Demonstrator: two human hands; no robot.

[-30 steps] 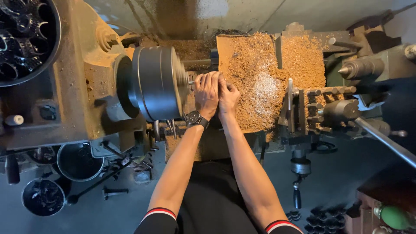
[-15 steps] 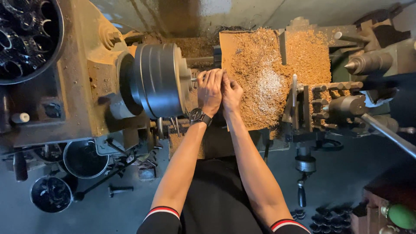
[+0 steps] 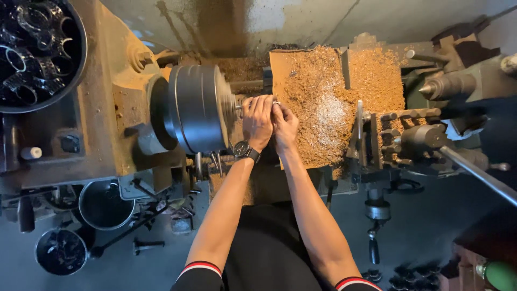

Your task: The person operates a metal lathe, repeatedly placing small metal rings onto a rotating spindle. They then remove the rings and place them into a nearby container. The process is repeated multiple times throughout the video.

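Both hands have stayed at the chuck point(image 3: 202, 108): left hand point(image 3: 258, 121) and right hand point(image 3: 284, 125) pinch a small silvery metal ring point(image 3: 274, 102) (mostly hidden), fingers curled.

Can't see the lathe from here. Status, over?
Left hand and right hand together on a small metal part at the chuck. Grip hidden. Shavings heaped beside them.
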